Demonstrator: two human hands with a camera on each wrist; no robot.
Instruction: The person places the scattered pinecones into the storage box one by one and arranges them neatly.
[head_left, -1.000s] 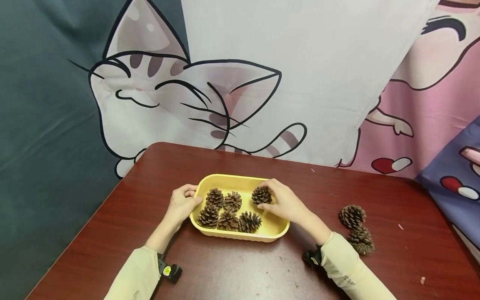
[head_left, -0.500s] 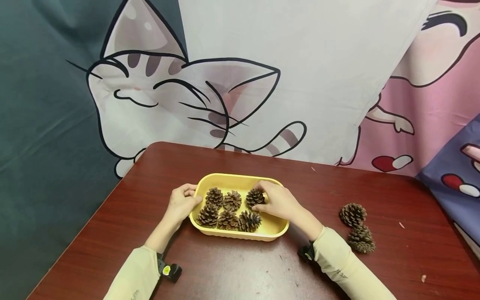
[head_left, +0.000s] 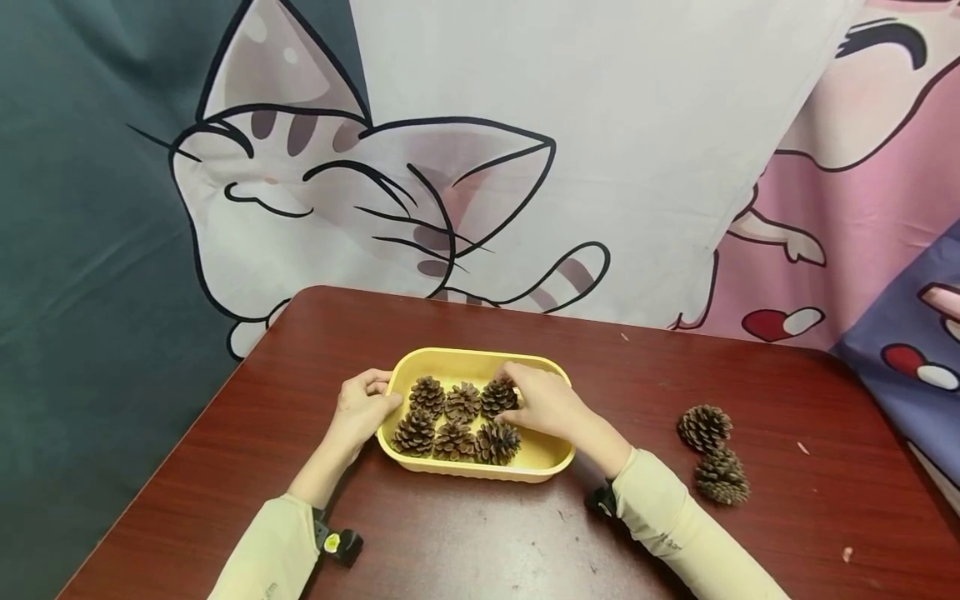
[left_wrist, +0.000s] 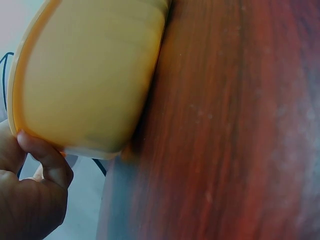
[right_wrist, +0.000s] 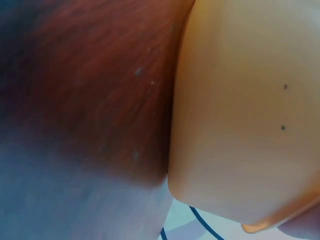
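A yellow tub [head_left: 543, 454] stands on the table with several brown pine cones inside, set in two rows. At its left end my left hand [head_left: 362, 408] grips the rim, thumb on the inner side; the left wrist view shows its fingers [left_wrist: 52, 162] against the outer wall. My right hand [head_left: 547, 402] reaches over the right part of the tub and holds a pine cone [head_left: 497, 398] between thumb and fingers, at the right end of the back row. Just in front of that cone lies another pine cone [head_left: 497, 442]. The right wrist view shows mostly the tub's outer wall [right_wrist: 245, 115].
Two more pine cones, one [head_left: 705, 427] behind the other [head_left: 722, 477], lie on the dark red table [head_left: 480, 533] to the right of the tub. A cartoon-printed cloth [head_left: 637, 167] hangs behind the table. Small pale scraps lie near the right side.
My right hand has moved left inside the tub with its pine cone, bringing it beside the back-row cones. The left hand has stayed on the rim.
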